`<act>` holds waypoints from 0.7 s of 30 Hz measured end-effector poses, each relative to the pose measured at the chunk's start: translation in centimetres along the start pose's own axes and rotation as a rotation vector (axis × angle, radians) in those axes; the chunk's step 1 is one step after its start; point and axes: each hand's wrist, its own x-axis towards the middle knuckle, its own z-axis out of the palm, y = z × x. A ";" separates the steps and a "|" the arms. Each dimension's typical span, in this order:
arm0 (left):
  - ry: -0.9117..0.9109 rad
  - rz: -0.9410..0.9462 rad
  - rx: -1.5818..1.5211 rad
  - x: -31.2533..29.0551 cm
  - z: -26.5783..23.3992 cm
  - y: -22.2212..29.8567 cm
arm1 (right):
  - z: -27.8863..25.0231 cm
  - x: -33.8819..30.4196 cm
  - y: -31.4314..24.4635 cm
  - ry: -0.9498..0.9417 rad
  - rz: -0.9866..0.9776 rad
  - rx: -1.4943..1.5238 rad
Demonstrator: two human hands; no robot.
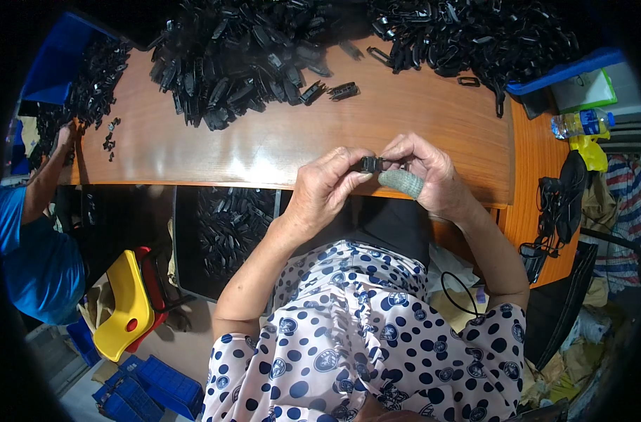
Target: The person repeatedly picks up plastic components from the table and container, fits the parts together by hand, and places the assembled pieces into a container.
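Note:
Just over the table's front edge, my left hand (322, 184) pinches a small black plastic part (367, 164) between thumb and fingers. At the part's right end, the fingertips of my right hand (436, 176) are closed; whether they hold a second small piece is hard to make out. A grey-green knitted sleeve (401, 183) covers one finger of the right hand. Beyond my hands, a heap of black plastic pieces (222, 77) covers the far side of the wooden table (264, 151). Two similar pieces (344, 91) lie loose at its near edge.
Black frame-shaped pieces (468, 35) are heaped far right. A water bottle (580, 124) and eyeglasses (538, 253) lie to the right. A tray of black pieces (225, 225) sits below the table edge. At left are a co-worker's arm (45, 172), a yellow chair (127, 306) and blue crates (148, 387).

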 end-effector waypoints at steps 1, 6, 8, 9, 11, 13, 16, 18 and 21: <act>-0.015 0.005 0.012 0.0 -0.1 0.0 | 0.1 0.0 -0.1 0.004 -0.002 -0.076; -0.017 0.067 0.076 0.1 -0.2 -0.1 | 0.9 0.1 -0.4 0.044 0.055 -0.063; -0.018 0.114 0.082 0.2 -0.2 -0.3 | 0.8 0.3 -0.4 0.065 0.215 0.029; -0.017 0.122 0.090 0.2 -0.2 -0.3 | 0.6 0.4 -0.4 0.071 0.193 0.045; -0.018 0.127 0.096 0.2 -0.3 -0.4 | 0.0 0.7 -0.3 0.053 0.557 0.406; -0.094 0.062 0.206 0.0 -0.6 -0.5 | -0.3 0.8 0.1 0.015 0.572 0.389; -0.167 0.074 0.256 -0.1 -0.8 -0.5 | -0.4 0.8 0.6 -0.038 0.633 0.356; -0.153 0.123 0.254 0.0 -0.8 -0.5 | -0.6 0.8 0.7 -0.062 0.660 0.350; -0.132 0.127 0.189 0.5 -0.5 -0.4 | -1.0 1.1 0.6 -0.077 0.688 0.407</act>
